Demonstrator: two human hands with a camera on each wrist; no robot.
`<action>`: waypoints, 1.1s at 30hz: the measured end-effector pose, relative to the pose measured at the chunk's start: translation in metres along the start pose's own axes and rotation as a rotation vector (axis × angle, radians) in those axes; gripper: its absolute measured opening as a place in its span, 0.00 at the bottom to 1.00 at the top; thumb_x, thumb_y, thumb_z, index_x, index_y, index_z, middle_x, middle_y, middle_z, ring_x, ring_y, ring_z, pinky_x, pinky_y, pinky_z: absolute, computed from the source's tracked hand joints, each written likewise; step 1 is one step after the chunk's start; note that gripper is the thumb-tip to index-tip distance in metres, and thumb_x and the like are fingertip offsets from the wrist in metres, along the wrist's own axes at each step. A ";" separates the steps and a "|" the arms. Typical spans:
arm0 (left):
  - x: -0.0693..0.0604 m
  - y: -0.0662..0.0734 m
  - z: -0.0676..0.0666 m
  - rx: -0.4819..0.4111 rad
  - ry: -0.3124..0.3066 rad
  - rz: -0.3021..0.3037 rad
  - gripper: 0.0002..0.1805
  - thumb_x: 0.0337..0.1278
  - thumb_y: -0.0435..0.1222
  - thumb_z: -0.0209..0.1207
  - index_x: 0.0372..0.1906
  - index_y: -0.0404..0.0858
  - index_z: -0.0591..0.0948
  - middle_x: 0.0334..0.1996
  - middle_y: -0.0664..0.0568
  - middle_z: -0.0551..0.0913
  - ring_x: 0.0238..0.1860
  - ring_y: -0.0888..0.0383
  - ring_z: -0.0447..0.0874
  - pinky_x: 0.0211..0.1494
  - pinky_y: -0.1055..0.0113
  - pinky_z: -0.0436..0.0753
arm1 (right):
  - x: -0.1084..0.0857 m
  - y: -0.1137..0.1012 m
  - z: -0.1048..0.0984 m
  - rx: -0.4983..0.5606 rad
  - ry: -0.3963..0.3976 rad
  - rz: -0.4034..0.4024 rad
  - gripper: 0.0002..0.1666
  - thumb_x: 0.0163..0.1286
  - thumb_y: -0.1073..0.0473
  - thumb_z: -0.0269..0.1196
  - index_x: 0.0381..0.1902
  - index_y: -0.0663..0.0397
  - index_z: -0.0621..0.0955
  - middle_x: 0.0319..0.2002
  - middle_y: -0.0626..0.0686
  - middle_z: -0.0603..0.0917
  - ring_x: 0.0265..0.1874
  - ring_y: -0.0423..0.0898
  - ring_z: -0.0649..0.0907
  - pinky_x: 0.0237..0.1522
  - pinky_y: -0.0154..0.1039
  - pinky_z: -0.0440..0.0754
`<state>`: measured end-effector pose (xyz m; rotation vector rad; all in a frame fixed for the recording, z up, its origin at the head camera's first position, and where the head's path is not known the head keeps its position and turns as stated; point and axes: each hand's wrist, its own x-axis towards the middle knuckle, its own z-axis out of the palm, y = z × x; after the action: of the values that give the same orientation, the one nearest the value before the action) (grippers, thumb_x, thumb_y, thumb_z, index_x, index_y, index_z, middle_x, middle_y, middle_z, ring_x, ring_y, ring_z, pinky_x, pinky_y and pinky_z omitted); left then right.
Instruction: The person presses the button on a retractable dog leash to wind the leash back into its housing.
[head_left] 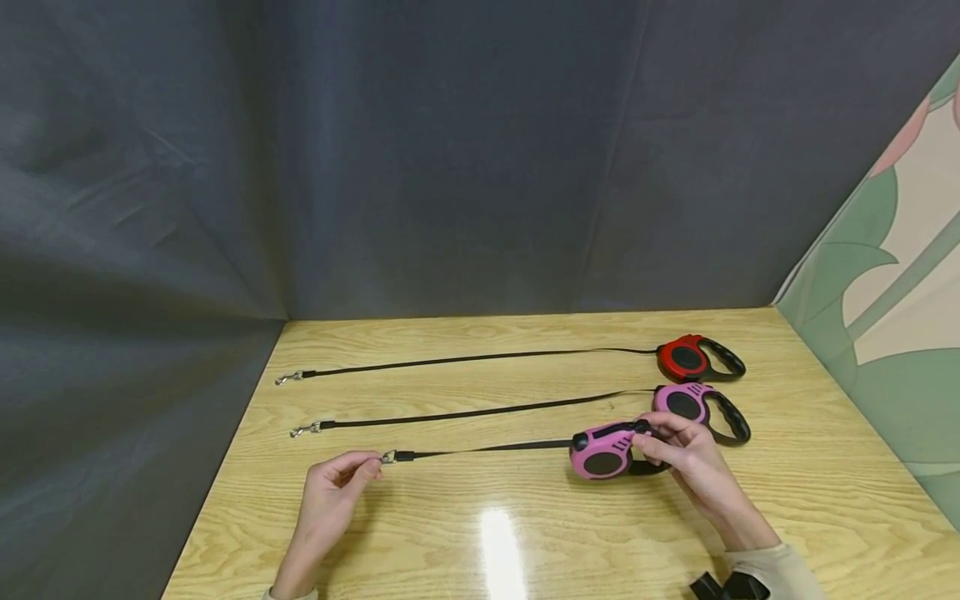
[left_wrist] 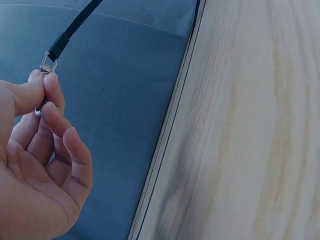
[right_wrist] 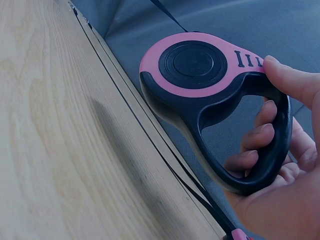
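My right hand [head_left: 693, 467] grips the black handle of a pink retractable dog leash [head_left: 602, 451], held above the table. In the right wrist view, fingers curl through the handle loop of this pink leash [right_wrist: 195, 65], the thumb on its upper part. Its black strap [head_left: 487, 449] runs left, nearly straight, to a metal clip [head_left: 387, 457]. My left hand [head_left: 333, 496] pinches that clip between thumb and forefinger; most of the clip is hidden by the fingers in the left wrist view [left_wrist: 47, 67]. Behind lies a second pink leash [head_left: 681, 403], partly covered by my right hand.
A red retractable leash [head_left: 684, 358] lies farthest back. Both lying leashes have straps stretched leftward, ending in metal clips [head_left: 288, 377] on the wooden table [head_left: 420, 550]. A dark cloth [head_left: 450, 167] hangs behind and at left; a patterned cloth [head_left: 900, 333] borders the right.
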<state>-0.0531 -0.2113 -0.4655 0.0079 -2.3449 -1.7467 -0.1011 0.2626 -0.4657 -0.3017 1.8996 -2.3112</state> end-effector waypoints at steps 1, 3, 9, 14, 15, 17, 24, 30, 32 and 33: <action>0.000 0.000 0.000 0.000 0.000 0.000 0.06 0.68 0.25 0.66 0.43 0.26 0.90 0.27 0.57 0.90 0.32 0.64 0.88 0.39 0.71 0.86 | 0.000 0.000 0.000 0.000 0.003 0.003 0.23 0.74 0.78 0.60 0.47 0.44 0.88 0.37 0.39 0.89 0.31 0.33 0.81 0.35 0.29 0.81; 0.000 -0.001 -0.001 0.001 -0.001 0.003 0.06 0.68 0.25 0.66 0.43 0.26 0.90 0.27 0.57 0.90 0.32 0.64 0.88 0.39 0.72 0.86 | 0.000 0.000 0.000 -0.001 0.005 0.007 0.23 0.74 0.78 0.60 0.47 0.44 0.88 0.37 0.39 0.88 0.31 0.34 0.81 0.35 0.29 0.81; 0.000 -0.001 0.000 0.002 0.003 0.009 0.05 0.68 0.25 0.66 0.43 0.27 0.90 0.27 0.58 0.90 0.32 0.64 0.88 0.39 0.71 0.86 | 0.000 0.001 0.001 -0.014 -0.006 0.005 0.22 0.74 0.78 0.60 0.47 0.45 0.88 0.37 0.40 0.88 0.31 0.34 0.81 0.35 0.30 0.80; 0.000 -0.001 0.002 -0.003 -0.009 0.004 0.05 0.68 0.26 0.66 0.42 0.27 0.90 0.28 0.54 0.90 0.32 0.64 0.88 0.40 0.70 0.86 | 0.001 0.002 0.002 -0.016 -0.016 0.010 0.23 0.75 0.77 0.59 0.48 0.42 0.88 0.37 0.39 0.89 0.32 0.33 0.82 0.36 0.29 0.81; 0.000 -0.001 0.002 -0.005 -0.009 0.001 0.05 0.68 0.26 0.66 0.42 0.27 0.90 0.28 0.53 0.90 0.32 0.64 0.88 0.40 0.71 0.86 | 0.001 0.002 0.002 -0.015 -0.017 0.011 0.23 0.75 0.77 0.59 0.48 0.42 0.87 0.37 0.39 0.89 0.32 0.32 0.82 0.36 0.29 0.81; 0.000 -0.001 0.003 -0.004 -0.007 -0.004 0.05 0.68 0.26 0.66 0.42 0.28 0.90 0.28 0.53 0.90 0.32 0.63 0.88 0.39 0.71 0.86 | 0.000 0.002 0.003 -0.013 -0.019 0.013 0.23 0.75 0.77 0.59 0.47 0.42 0.87 0.37 0.38 0.89 0.32 0.32 0.82 0.36 0.28 0.81; -0.001 -0.001 0.003 0.009 -0.022 -0.025 0.06 0.69 0.27 0.65 0.43 0.29 0.90 0.28 0.53 0.90 0.33 0.63 0.88 0.39 0.69 0.86 | 0.000 0.005 0.005 -0.006 -0.010 0.005 0.21 0.74 0.77 0.61 0.47 0.44 0.88 0.37 0.39 0.88 0.31 0.33 0.81 0.35 0.29 0.80; -0.001 -0.001 0.004 -0.009 -0.021 -0.004 0.05 0.68 0.26 0.66 0.43 0.28 0.90 0.28 0.55 0.90 0.32 0.63 0.88 0.38 0.69 0.86 | 0.001 0.005 0.006 -0.023 -0.004 0.002 0.21 0.74 0.76 0.63 0.47 0.42 0.88 0.36 0.38 0.87 0.30 0.32 0.79 0.34 0.29 0.79; -0.001 -0.002 0.004 -0.018 -0.021 0.007 0.05 0.68 0.26 0.66 0.43 0.27 0.90 0.28 0.55 0.90 0.32 0.62 0.87 0.38 0.69 0.86 | 0.001 0.004 0.006 -0.025 -0.003 0.002 0.20 0.74 0.75 0.63 0.47 0.42 0.87 0.36 0.38 0.87 0.30 0.32 0.79 0.34 0.29 0.79; -0.001 -0.002 0.004 -0.021 -0.020 0.011 0.05 0.68 0.25 0.66 0.43 0.27 0.89 0.28 0.55 0.90 0.32 0.62 0.87 0.37 0.69 0.86 | 0.001 0.004 0.006 -0.025 -0.002 0.002 0.20 0.74 0.75 0.63 0.47 0.42 0.87 0.36 0.38 0.87 0.30 0.32 0.79 0.34 0.29 0.79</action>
<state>-0.0533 -0.2080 -0.4682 -0.0268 -2.3359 -1.7742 -0.1004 0.2556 -0.4683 -0.3042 1.9285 -2.2864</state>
